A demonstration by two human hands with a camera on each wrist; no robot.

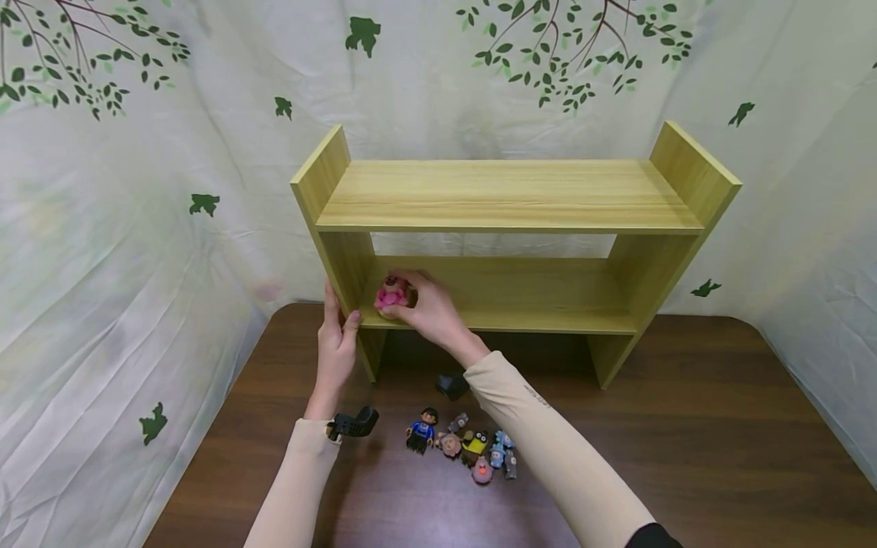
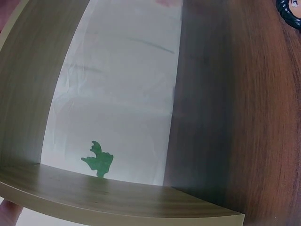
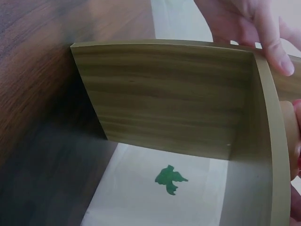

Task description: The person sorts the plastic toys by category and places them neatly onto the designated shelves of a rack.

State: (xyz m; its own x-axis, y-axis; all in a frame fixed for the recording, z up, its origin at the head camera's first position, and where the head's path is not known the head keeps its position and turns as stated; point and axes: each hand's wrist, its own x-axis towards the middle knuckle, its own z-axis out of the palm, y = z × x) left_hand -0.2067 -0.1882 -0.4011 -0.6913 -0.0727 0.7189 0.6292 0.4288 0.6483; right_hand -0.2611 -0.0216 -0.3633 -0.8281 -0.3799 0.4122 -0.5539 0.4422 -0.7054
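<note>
My right hand (image 1: pixel 437 310) holds a pink toy figure (image 1: pixel 389 295) at the left end of the middle board of a light wooden shelf (image 1: pixel 514 198). Thumb and fingers lie on either side of the toy, hiding part of it. At the shelf's left side panel, my left hand (image 1: pixel 336 352) grips the front edge, its thumb on the inner side and fingers outside. The right wrist view also has this left hand (image 3: pixel 251 21) on the panel, while the right hand and the toy are only partly in sight at the right edge.
On the brown table (image 1: pixel 685 426), several small toys lie in a group in front of the shelf, with a figure in blue (image 1: pixel 421 431) at their left and a pink round toy (image 1: pixel 483 471) nearest. A leaf-printed cloth (image 1: pixel 425 91) hangs behind.
</note>
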